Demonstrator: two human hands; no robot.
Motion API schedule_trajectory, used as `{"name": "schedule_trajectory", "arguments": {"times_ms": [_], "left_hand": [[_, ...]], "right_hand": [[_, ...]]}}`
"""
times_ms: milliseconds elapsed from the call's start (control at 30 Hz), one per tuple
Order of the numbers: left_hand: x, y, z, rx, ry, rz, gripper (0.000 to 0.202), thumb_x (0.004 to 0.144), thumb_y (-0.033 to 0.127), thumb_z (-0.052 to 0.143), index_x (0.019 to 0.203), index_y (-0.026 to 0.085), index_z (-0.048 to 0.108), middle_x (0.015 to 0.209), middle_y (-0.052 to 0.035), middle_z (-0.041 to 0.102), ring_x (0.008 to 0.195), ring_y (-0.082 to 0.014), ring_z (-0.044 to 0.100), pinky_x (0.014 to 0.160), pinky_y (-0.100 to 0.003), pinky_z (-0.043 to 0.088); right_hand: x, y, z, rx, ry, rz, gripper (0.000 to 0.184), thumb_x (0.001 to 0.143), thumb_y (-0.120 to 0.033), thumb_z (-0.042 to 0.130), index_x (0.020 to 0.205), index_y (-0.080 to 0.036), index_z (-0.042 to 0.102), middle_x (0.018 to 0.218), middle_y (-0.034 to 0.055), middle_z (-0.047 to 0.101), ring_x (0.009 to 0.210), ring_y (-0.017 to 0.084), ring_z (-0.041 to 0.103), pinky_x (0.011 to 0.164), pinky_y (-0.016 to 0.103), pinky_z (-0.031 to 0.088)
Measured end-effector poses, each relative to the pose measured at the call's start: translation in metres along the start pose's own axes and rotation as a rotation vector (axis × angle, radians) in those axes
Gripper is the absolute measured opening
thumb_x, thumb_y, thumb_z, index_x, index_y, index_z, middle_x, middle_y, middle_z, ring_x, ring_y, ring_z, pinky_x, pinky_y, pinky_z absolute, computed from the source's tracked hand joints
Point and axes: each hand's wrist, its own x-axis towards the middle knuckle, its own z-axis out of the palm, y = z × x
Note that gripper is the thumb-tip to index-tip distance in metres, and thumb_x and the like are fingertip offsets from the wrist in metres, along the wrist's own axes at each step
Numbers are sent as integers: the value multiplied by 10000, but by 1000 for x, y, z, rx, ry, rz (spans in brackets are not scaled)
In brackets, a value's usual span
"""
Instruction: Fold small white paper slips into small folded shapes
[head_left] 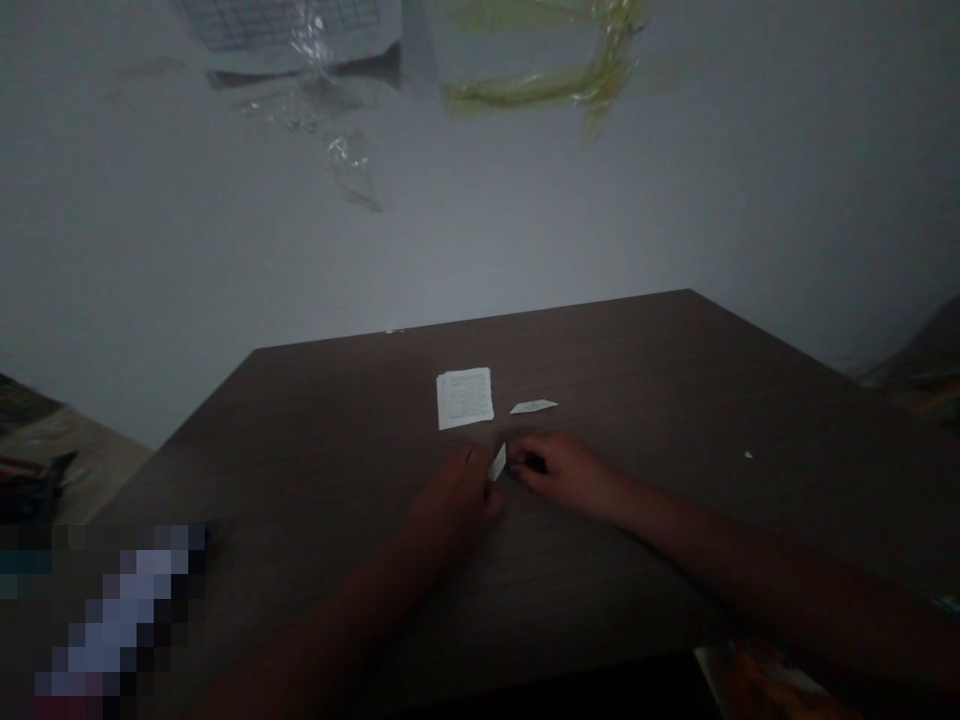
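The left hand (457, 490) is pinching a paper slip (496, 462) — the right hand (559, 475) is curling just beside it, grasp unclear — near a paper stack (465, 398).

A paper stack (465, 398) lies left of 1 paper scrap (533, 406) on the tabletop (637, 340).

a dark wood table (622, 350) stands below a grey wall (675, 200).

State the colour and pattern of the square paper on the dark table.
The white square paper shows lines of small dark print, best seen in the head view.
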Motion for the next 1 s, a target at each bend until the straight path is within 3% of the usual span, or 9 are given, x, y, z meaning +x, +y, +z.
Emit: {"name": "schedule_trajectory", "arguments": {"times_ms": [200, 333, 467, 700, 1000], "left_hand": [[1, -5, -3, -208, 58, -68, 241, 932, 162, 785, 1123, 278, 693, 1100, -32, 827, 1029, -279, 826, 986, -437, 707], [1, -3, -3, -263, 94, -86, 199, 950, 168, 741, 1117, 269, 706, 1047, -10, 812, 980, -269, 823, 955, -424, 694], [2, -1, -3, -331, 97, -73, 190, 954, 192, 743, 1127, 267, 719, 1012, -2, 810, 944, -262, 813, 946, -420, 692], [-2, 4, -10, -348, 52, -49, 170, 986, 212, 748, 1139, 279, 717, 1124, -32, 854, 1037, -269, 830, 987, -417, 699], [-2, 9, -11, -409, 66, -59, 84, 1023, 259, 776, 1107, 259, 766, 1042, -18, 837, 984, -260, 833, 965, -416, 711]], "right_hand": [[4, 9, 14, 347, 97, 62, 41, 1027, -223, 827, 1029, -261, 813, 1028, 27, 868, 1007, 247, 823, 974, 407, 639], [5, 9, 22, 481, 130, 71, 106, 988, -249, 878, 986, -272, 775, 1014, 22, 859, 1012, 250, 830, 975, 419, 659], [4, 6, 25, 527, 132, 73, 147, 977, -265, 908, 979, -274, 761, 1011, 19, 847, 1014, 251, 824, 992, 434, 664], [4, 6, 28, 596, 112, 97, 198, 946, -276, 944, 948, -269, 746, 974, 7, 827, 972, 241, 802, 982, 436, 661], [4, 11, 27, 667, 67, 113, 269, 912, -383, 997, 943, -268, 756, 955, 4, 815, 978, 251, 796, 975, 441, 650]]}}
